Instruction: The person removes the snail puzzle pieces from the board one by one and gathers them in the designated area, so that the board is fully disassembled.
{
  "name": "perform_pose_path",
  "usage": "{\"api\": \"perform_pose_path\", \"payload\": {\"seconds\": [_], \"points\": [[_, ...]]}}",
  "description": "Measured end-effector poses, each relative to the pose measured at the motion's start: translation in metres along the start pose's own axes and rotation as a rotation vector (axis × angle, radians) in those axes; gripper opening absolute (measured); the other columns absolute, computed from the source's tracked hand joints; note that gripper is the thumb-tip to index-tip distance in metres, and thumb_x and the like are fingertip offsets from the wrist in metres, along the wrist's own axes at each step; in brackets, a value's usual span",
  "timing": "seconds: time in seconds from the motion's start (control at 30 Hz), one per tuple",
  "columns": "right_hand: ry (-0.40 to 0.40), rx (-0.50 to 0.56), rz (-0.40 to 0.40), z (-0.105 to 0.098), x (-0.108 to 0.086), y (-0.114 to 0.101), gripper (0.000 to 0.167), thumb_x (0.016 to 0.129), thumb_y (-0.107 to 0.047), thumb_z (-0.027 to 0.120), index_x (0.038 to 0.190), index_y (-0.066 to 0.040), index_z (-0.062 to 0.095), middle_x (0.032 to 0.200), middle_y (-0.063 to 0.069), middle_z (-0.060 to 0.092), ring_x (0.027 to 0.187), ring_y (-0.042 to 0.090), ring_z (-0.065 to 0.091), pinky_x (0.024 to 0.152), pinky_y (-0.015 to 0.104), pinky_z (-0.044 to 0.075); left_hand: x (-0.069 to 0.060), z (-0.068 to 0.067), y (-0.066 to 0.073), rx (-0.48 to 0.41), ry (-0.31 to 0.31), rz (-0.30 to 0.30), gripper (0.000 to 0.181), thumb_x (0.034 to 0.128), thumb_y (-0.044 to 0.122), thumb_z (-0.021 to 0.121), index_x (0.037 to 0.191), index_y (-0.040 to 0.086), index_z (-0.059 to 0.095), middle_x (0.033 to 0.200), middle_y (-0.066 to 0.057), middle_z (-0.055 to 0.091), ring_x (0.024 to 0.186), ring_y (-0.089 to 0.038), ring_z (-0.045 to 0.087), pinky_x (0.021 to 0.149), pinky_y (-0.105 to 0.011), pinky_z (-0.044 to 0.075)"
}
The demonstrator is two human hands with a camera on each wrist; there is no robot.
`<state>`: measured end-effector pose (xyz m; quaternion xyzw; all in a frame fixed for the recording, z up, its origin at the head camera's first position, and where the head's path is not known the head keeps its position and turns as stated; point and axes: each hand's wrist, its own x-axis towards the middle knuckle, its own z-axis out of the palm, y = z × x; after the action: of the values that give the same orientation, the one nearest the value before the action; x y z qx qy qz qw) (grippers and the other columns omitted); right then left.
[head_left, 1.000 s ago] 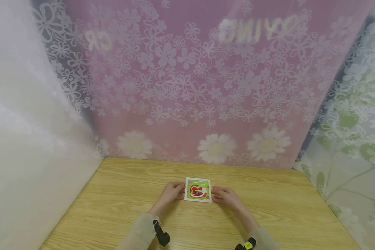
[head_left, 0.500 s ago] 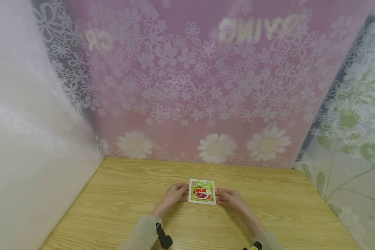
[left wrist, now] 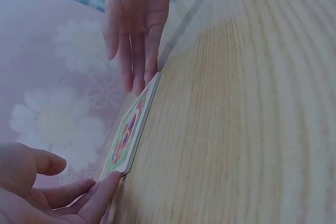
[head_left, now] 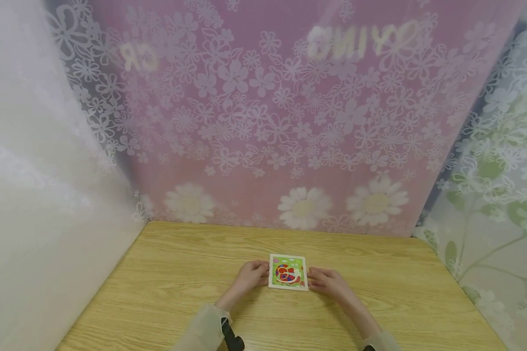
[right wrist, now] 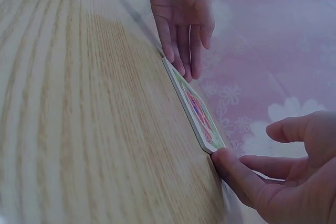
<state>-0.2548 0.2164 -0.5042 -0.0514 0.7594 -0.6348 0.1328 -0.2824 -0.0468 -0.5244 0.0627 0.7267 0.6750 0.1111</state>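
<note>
A square picture board (head_left: 288, 272) with a white frame and a red snail on green lies flat on the wooden table. My left hand (head_left: 248, 280) touches its left edge with extended fingertips, and my right hand (head_left: 332, 284) is at its right edge in the same way. In the left wrist view the left fingertips meet the near corner of the board (left wrist: 128, 129), the thumb held off it. From the right wrist, the right fingertips (right wrist: 223, 157) touch the board's near corner, with that thumb also raised clear.
The wooden table (head_left: 180, 253) backs onto a pink flowered sheet (head_left: 263, 146). A pale sheet (head_left: 48, 195) hangs along the left side and a leafy patterned one (head_left: 500, 195) along the right. Dark wrist straps sit at both sleeves.
The board has slid to the right and slightly toward me across the table. Both hands have moved along with it, staying at its two sides.
</note>
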Motion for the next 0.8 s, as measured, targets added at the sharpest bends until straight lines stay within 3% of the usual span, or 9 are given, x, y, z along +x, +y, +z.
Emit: {"api": "perform_pose_path", "payload": {"seconds": [0.23, 0.8], "points": [[-0.025, -0.026, -0.014, -0.003, -0.005, 0.001, 0.055, 0.110, -0.017, 0.044, 0.139, 0.028, 0.035, 0.138, 0.041, 0.049, 0.120, 0.042, 0.062, 0.094, 0.035, 0.057, -0.006, 0.002, 0.001, 0.019, -0.008, 0.002, 0.041, 0.1072, 0.013, 0.049, 0.133, -0.018, 0.053, 0.119, -0.027, 0.065, 0.109, -0.035, 0.067, 0.085, -0.036, 0.061], [-0.086, -0.044, 0.011, -0.004, -0.017, 0.000, 0.062, 0.109, -0.024, 0.047, 0.142, 0.026, 0.032, 0.140, 0.038, 0.049, 0.123, 0.044, 0.059, 0.097, 0.037, 0.055, -0.020, 0.002, -0.002, -0.026, -0.053, 0.013, 0.039, 0.1066, 0.010, 0.050, 0.131, -0.020, 0.053, 0.120, -0.030, 0.064, 0.110, -0.037, 0.066, 0.089, -0.040, 0.060]]}}
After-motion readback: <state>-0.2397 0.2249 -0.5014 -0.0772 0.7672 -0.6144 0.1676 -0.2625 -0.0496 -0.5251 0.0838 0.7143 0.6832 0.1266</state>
